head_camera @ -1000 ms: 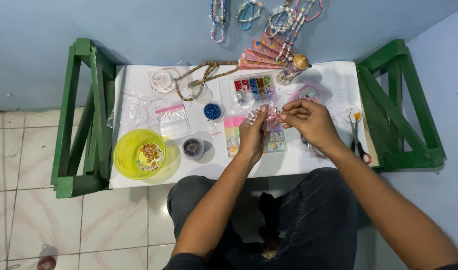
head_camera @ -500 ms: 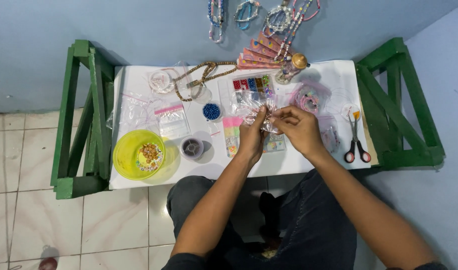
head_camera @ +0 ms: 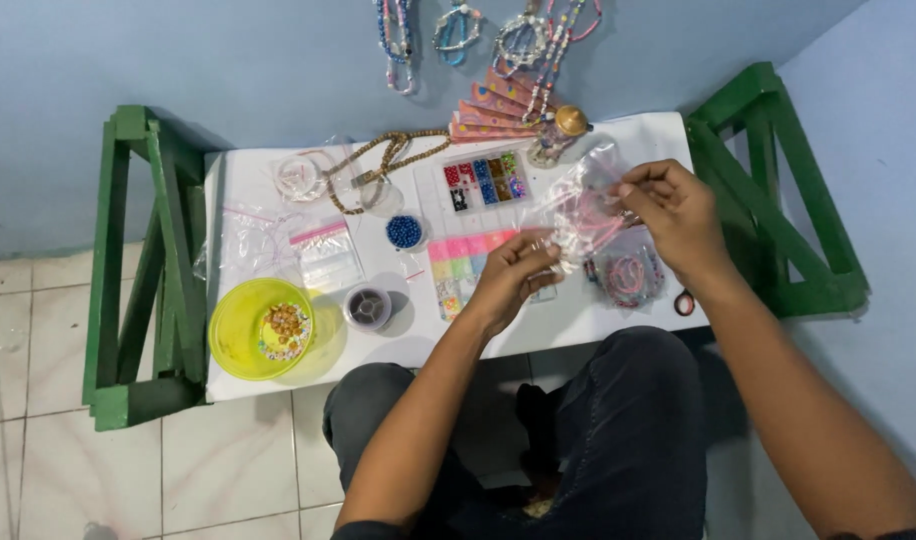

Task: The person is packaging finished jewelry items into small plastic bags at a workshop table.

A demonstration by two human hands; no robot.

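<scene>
Clear plastic bag (head_camera: 581,205), stretched between both hands, long axis slanting up-right

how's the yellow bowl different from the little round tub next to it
The yellow bowl is wide, bright and see-through yellow, holding a heap of tan and pale beads. The small round tub is much narrower, clear with dark contents. Both stand open and upright on the white tabletop, away from both hands.

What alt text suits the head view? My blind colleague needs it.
Two bare hands, left hand and right hand, stretch a clear crinkly plastic bag above a white tabletop strewn with beads, near a round yellow plastic bowl.
</scene>
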